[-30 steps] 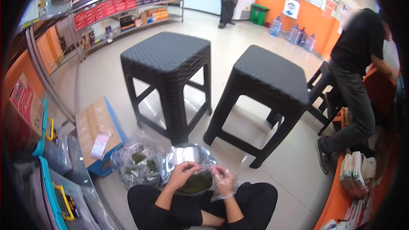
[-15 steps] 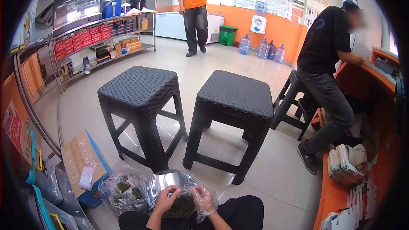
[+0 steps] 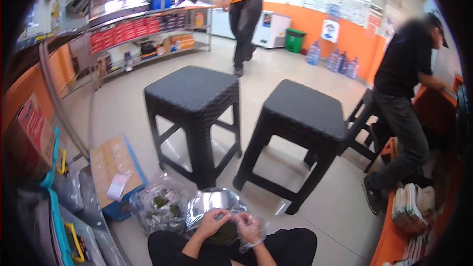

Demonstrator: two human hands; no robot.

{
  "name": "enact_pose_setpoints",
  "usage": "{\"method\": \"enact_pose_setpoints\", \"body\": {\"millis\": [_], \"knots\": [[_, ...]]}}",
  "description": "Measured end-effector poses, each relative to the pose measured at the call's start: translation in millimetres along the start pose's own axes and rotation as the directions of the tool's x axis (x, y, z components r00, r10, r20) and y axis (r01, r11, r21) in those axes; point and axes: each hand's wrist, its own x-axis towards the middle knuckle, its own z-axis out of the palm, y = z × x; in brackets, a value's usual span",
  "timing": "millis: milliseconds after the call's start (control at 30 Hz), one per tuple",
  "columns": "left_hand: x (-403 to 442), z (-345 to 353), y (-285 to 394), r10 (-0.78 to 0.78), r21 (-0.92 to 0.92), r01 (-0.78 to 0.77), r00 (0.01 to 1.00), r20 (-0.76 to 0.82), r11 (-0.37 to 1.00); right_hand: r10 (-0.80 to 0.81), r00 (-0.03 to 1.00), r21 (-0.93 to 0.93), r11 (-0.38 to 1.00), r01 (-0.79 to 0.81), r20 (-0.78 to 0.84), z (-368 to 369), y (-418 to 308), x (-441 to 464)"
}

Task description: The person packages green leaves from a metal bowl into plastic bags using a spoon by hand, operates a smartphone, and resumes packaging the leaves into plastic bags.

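My left hand [image 3: 213, 222] is closed in a pinch over a shiny metal bowl [image 3: 209, 200], its fingertips close to those of the other hand. My right hand [image 3: 249, 229] wears a clear plastic glove and has its fingers pressed together. What either hand pinches is too small to make out. Dark green material [image 3: 224, 234] lies in the bowl beneath the hands. Left of the bowl is a clear plastic bag [image 3: 160, 206] with green pieces inside.
Two black stools [image 3: 192, 91] [image 3: 305, 111] stand ahead. A cardboard box [image 3: 111, 167] lies at the left, near lidded bins. One person in orange [image 3: 246, 10] is beyond the stools; another in black [image 3: 404, 69] leans at an orange counter on the right.
The view has tilted up, then partly back down. The person in orange has come nearer, legs now in stride. My hands remain together over the bowl.
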Motion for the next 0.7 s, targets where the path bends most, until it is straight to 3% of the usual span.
{"method": "enact_pose_setpoints", "body": {"millis": [33,233,333,433,467,533,567,600,633,700], "knots": [[-1,-3,3,0.014,0.021,-0.014,1.0,-0.008,1.0,-0.01,1.0,-0.071,0.997,0.01,-0.012,-2,-2,0],[-4,-14,8,0.152,0.077,-0.144,0.981,-0.122,0.987,-0.034,0.999,0.015,0.999,0.034,-0.023,-1,-10,-1],[-10,-18,10,0.067,0.043,-0.061,0.99,-0.128,0.997,-0.099,0.995,-0.02,0.995,0.099,0.007,-5,-18,-1],[-15,-26,18,0.034,0.061,-0.028,0.995,-0.091,0.998,-0.008,0.995,-0.052,0.999,0.013,0.102,-7,-23,-5],[-17,-30,22,0.036,0.073,-0.03,0.996,-0.08,0.997,-0.043,0.989,-0.075,0.996,0.054,0.141,-8,-22,-5],[-24,-37,36,0.028,0.134,-0.008,0.989,-0.147,0.991,-0.106,0.971,-0.117,0.984,0.134,0.214,-8,-20,-7],[-27,-40,40,0.025,0.163,0.005,0.983,-0.18,0.987,-0.112,0.969,-0.037,0.992,0.123,0.219,-8,-20,-8],[-27,-47,37,-0.046,0.077,0.069,0.964,-0.263,0.995,-0.119,0.968,0.043,0.993,0.112,0.222,-5,-24,-9],[-27,-54,47,-0.069,0.054,0.101,0.902,-0.426,0.993,-0.128,0.966,0.126,0.987,0.101,0.226,-3,-25,-10],[-23,-87,19,-0.016,-0.04,-0.011,0.791,-0.612,0.999,-0.083,0.979,0.11,0.992,0.064,0.185,-10,-19,-8]]}}
